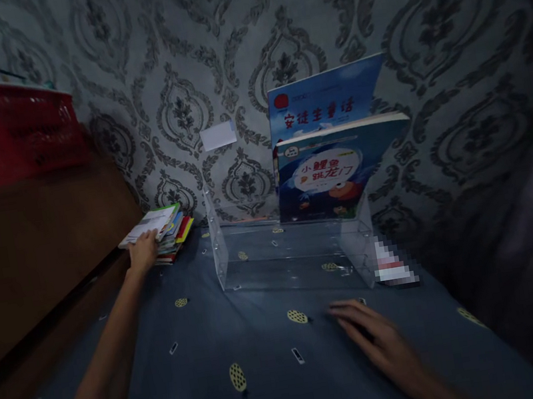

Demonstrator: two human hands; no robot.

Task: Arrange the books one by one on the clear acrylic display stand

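Note:
Far left, my left hand [144, 251] is at the near edge of a stack of books [169, 247]. Its fingers lie over the white-covered top book [154, 224] and close on its edge; the thumb is hidden. My right hand [377, 337] hovers low over the patterned cloth, slightly blurred, fingers stretched out and holding nothing. Between the hands stands a clear acrylic book rack [288, 273] with stepped tiers. On its right side two picture books lean upright: a taller blue book [326, 99] behind and a dark blue book with a red fish [324, 180] in front.
A dark blue cloth [195, 359] with pineapple prints covers the surface. Brown wooden furniture [42, 255] runs along the left, bearing a red basket [7, 129]. A pixelated white item [392, 264] lies right of the rack. Patterned wallpaper [223, 51] with a white card [218, 135] is behind.

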